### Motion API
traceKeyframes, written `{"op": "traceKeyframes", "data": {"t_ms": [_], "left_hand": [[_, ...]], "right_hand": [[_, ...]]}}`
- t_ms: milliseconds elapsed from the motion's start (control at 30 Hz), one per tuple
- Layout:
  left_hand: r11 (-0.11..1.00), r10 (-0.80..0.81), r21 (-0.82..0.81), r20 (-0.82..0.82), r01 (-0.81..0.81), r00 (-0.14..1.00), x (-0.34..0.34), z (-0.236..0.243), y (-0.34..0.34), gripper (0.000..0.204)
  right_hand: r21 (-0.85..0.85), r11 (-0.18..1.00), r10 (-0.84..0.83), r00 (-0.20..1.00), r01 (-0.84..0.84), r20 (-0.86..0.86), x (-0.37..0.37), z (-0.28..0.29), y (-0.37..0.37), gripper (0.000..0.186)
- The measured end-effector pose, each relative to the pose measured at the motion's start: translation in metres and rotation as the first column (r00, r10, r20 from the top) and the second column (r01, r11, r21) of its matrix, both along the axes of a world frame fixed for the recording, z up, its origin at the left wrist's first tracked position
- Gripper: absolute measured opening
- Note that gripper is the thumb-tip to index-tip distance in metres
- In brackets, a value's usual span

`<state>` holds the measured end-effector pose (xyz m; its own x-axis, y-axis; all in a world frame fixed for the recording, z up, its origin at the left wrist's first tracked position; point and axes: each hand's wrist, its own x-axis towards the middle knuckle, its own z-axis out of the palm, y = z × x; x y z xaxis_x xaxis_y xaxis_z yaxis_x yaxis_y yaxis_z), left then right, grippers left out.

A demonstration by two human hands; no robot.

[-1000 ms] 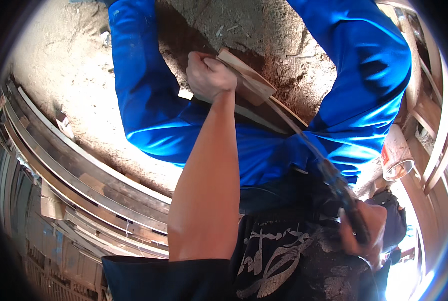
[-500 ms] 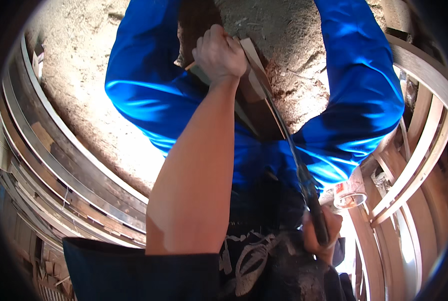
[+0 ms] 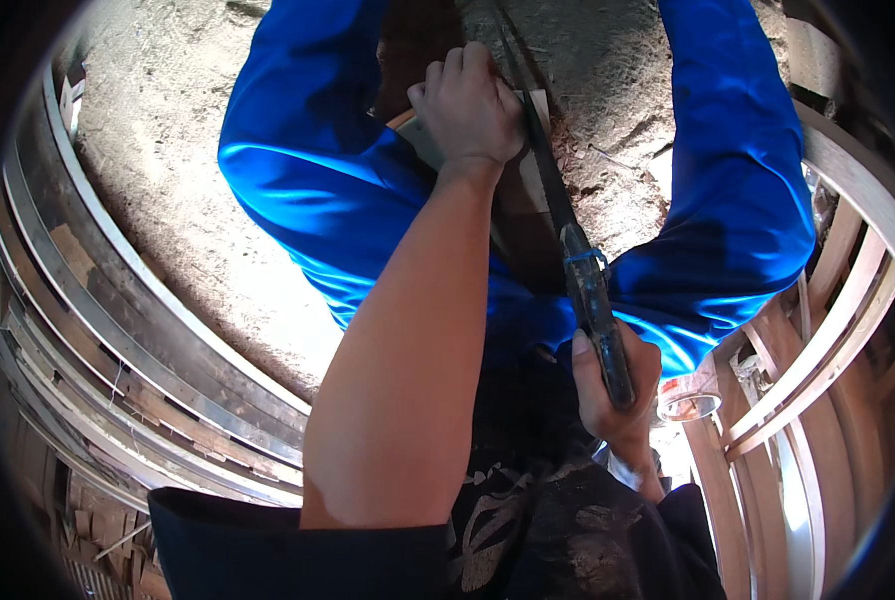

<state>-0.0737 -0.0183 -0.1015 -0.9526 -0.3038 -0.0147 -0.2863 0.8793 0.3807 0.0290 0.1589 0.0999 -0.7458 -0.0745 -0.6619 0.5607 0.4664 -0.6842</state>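
1. Saw in the right hand, wrapped round its handle; the blade runs just beside the left hand, so one skip could cut knuckles.
2. Wood between the blue trouser legs, gripped by the left hand; if that slackens, it might twist.

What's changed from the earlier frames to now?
The right hand has pushed the saw forward, away from the torso; its blade now reaches past the left hand. Nothing visibly gripped or released. Unchanged: left hand on the wood, right hand around the saw's handle.
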Motion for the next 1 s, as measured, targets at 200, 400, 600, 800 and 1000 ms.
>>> {"op": "traceKeyframes", "data": {"t_ms": [200,400,600,800,1000], "left_hand": [[0.998,0.014,-0.059,-0.123,-0.021,0.992,0.005,-0.009,-0.005,0.009],[0.998,0.018,-0.061,-0.160,-0.028,0.987,0.001,-0.014,-0.010,0.008],[1.000,0.021,0.017,-0.261,-0.017,0.965,0.008,-0.012,-0.014,0.009],[0.979,0.016,0.196,-0.378,0.062,0.926,0.000,-0.014,-0.009,0.005],[0.986,0.035,0.162,-0.392,0.031,0.919,-0.007,-0.030,-0.021,0.005]], "right_hand": [[-0.039,0.999,-0.006,0.993,0.002,-0.122,0.030,-0.025,0.006,0.017],[-0.135,0.990,-0.089,0.918,0.039,-0.385,0.071,-0.065,-0.009,0.018],[-0.162,0.987,-0.036,0.990,0.014,-0.137,0.016,-0.004,-0.012,0.022],[-0.252,0.967,-0.039,0.998,0.023,-0.058,-0.019,0.005,0.002,0.020],[-0.230,0.973,-0.100,0.883,-0.009,-0.459,0.046,-0.065,-0.027,0.023]]}}
